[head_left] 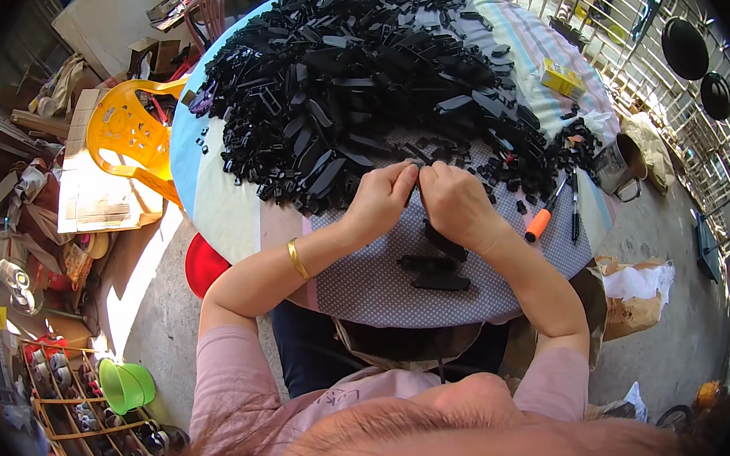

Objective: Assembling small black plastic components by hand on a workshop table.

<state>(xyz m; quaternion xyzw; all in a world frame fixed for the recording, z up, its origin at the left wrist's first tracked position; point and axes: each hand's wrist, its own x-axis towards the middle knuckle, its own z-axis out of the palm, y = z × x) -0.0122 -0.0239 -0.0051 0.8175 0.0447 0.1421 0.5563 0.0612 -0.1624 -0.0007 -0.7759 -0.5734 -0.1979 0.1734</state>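
Observation:
My left hand (379, 199) and my right hand (454, 203) meet over the near part of a round table, both closed. Between them they grip a black plastic piece (415, 199), mostly hidden by the fingers. Just in front of me, below my right hand, a few long black plastic parts (441, 282) lie on the dotted cloth (351, 283). Beyond my hands spreads a large heap of black plastic parts (343, 78), long curved ones mixed with small clips.
An orange-handled screwdriver (538, 225) and a black pen (575, 210) lie to the right. Past them stand a metal mug (622, 168) and a yellow box (562, 78). A yellow plastic chair (134, 134) stands left of the table, near a red stool (204, 264).

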